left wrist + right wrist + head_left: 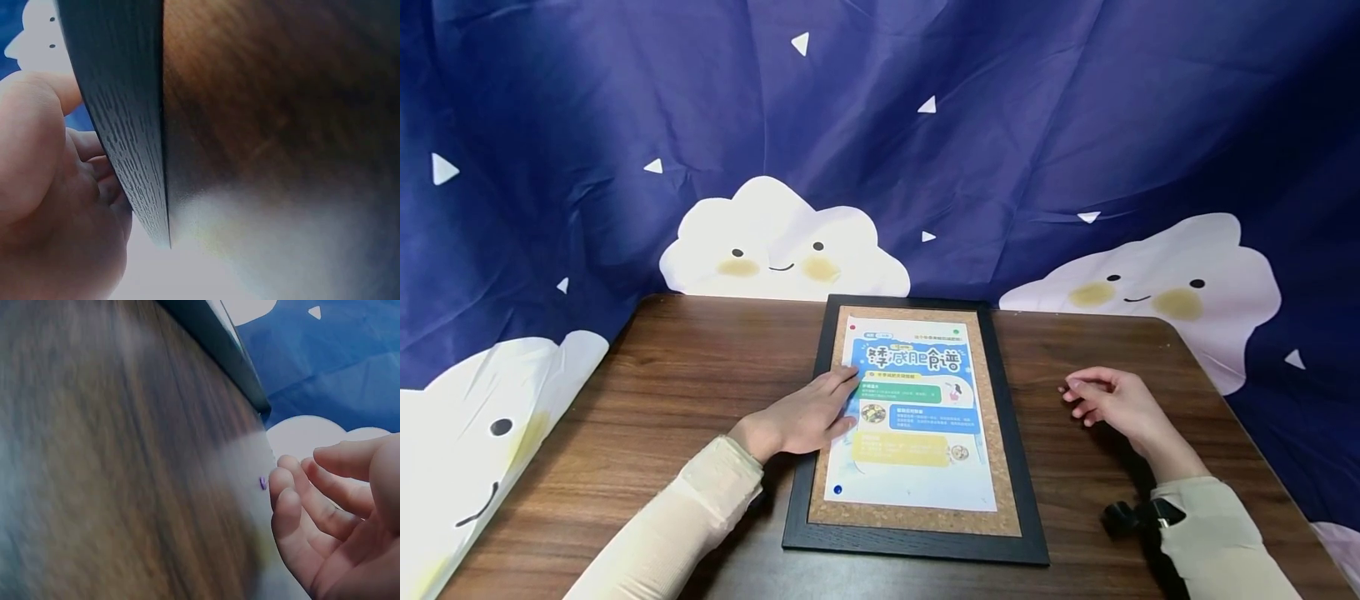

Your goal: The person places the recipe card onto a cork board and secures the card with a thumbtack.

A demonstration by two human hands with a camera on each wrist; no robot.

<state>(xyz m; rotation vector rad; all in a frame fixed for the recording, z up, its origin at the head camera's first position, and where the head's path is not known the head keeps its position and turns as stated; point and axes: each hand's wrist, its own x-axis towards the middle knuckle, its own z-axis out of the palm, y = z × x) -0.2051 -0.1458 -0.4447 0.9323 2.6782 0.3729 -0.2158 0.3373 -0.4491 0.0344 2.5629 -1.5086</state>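
Observation:
A printed poster (917, 479) with blue, green and yellow blocks lies on a cork board (917, 521) in a black frame (917, 542). Pushpins sit at three of its corners: a red pushpin (852, 327), a green pushpin (956, 332) and a blue pushpin (838, 490). My left hand (808, 415) rests across the board's left side, fingers extended onto the poster. Right of the board, my right hand (1108, 404) hovers over the table with loosely bent fingers, thumb apart from them. A small purple object (262, 483), perhaps another pushpin, lies on the table just beyond its fingertips.
The board lies on a brown wooden table (700, 367) with rounded back corners. Behind the table hangs a dark blue cloth (850, 108) printed with white clouds. A small black device (1131, 518) is strapped at my right wrist.

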